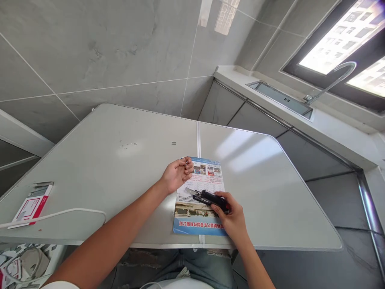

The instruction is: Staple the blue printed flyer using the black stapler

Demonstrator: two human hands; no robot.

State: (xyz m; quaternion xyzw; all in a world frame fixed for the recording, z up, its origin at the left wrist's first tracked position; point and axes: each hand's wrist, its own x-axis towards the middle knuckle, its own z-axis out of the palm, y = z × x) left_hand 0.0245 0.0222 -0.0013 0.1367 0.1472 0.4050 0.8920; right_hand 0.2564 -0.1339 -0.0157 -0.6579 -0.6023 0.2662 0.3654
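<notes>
A black stapler (212,197) is in my right hand (232,212), whose fingers wrap round its rear end. Its metal front points left, with a silvery part sticking out. Under it lies a printed leaflet (198,225) with blue edges, small pictures and text. Just above the leaflet's left side, my left hand (178,173) is raised with its fingers curled in; what they hold, if anything, is too small to make out. Further back on the table rests a short strip of staples (173,143).
A red and white box (31,204) with grey metal strips on it lies at the table's left, crossed by a white cable (72,210). The folding table (255,192) has a centre seam (198,138). Beyond its right side are grey cabinets and a sink (281,98) with a tap (333,82).
</notes>
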